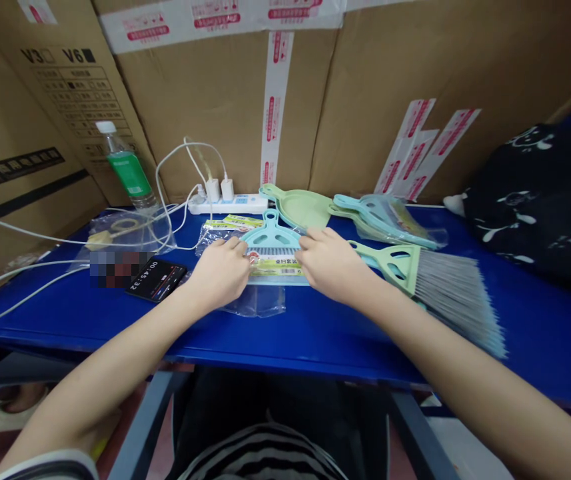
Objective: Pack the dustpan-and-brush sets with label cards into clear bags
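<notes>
your left hand point(220, 275) and right hand point(332, 265) press a teal dustpan point(271, 239) at centre frame, fingers point(232, 245) together (label point(278, 268) showing below them). a green broom point(395, 267) lies just right.

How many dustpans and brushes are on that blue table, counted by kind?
Hand brushes: 2 (aqua hand brush, green hand brush)
Dustpans: 1 (pale green dustpan)
Kind unclear, in a bag: 1 (aqua bagged piece)
Total: 4

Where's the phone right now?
In the head view, the smartphone lies on the blue bench, left of the person's left hand, beside a clear plastic bag.
</notes>
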Demonstrator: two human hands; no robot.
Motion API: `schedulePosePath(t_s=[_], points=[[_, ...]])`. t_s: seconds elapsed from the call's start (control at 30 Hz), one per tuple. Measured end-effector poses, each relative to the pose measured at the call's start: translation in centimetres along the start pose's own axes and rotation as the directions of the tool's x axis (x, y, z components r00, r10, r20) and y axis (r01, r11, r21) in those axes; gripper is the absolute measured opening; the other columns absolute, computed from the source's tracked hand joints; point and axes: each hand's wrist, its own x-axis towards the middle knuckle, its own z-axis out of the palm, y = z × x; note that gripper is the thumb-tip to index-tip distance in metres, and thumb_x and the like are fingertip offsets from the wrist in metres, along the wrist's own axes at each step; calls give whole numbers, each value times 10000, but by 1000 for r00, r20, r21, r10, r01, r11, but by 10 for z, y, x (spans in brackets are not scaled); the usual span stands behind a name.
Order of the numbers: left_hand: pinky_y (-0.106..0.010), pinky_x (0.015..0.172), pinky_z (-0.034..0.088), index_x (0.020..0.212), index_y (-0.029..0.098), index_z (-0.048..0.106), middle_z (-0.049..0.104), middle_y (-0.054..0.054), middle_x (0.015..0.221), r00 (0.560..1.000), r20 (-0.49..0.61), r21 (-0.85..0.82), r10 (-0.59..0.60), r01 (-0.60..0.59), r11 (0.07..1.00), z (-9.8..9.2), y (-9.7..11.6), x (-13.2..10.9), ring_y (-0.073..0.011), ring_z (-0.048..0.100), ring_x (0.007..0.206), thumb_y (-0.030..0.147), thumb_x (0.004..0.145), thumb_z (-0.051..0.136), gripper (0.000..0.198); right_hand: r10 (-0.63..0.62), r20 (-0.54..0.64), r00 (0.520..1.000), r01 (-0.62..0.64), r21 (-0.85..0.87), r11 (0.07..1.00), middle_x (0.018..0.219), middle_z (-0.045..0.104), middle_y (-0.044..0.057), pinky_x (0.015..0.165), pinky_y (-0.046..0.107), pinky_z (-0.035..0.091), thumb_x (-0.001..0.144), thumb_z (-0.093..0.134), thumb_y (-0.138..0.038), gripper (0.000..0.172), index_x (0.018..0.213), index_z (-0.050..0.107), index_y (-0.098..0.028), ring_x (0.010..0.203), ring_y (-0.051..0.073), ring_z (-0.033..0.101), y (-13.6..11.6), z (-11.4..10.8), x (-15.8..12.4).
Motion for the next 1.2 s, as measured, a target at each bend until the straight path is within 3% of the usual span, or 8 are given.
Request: schedulePosePath(t_s=[0.27,0.4,0.6,0.83,1.03,1.2], points=[[-300,675,486,1012,140,635,668,-60,815,992,1,-108,125,-124,986,6,0,2,-187,639,758,48,857,441,264,-146,-82,986,157,152,976,814,684,76,646,307,303,828,447,-97,347,1074,679,-176,654,169,543,-6,7,2],[-277,648,486,1146,194,604,664,-46,903,987,29,-156,160,-154,976,3,1,0,-167,646,758,77,887,430,333,-141,-55,989,148,158,976,823,675,75,605,304,285,826,449,-111,374,1097,688,-206,621,160,522,-4,7,2],[-254,652,482,1203,244,605,655,-50,899,984,86,-163,157,-141,977,3,2,1,-166,653,809,91,891,410,398,-112,30,993,105,163,981,855,674,85,601,303,295,825,449,-97,413,1119,705,-233,680,173,561,-6,2,2],[-288,699,494,1195,252,623,683,-65,959,987,120,-176,106,-84,981,1,6,2,-203,655,900,94,867,418,418,-55,116,992,31,201,979,873,677,86,678,302,339,827,444,-67,453,1129,708,-278,876,215,598,-3,-1,0],[-309,715,490,1131,288,679,711,-51,992,983,184,-170,13,19,985,-3,-1,1,-233,637,989,132,876,392,414,40,200,979,-73,161,984,898,710,79,722,305,382,819,445,-70,442,1084,733,-277,908,221,606,7,-8,-5],[-315,699,469,1038,313,728,729,-57,994,946,283,-152,-159,208,966,-10,-13,-1,-236,662,917,183,870,381,407,153,293,944,-199,132,971,975,737,70,758,317,419,801,452,-72,438,1047,747,-281,904,222,640,16,-14,-12]])
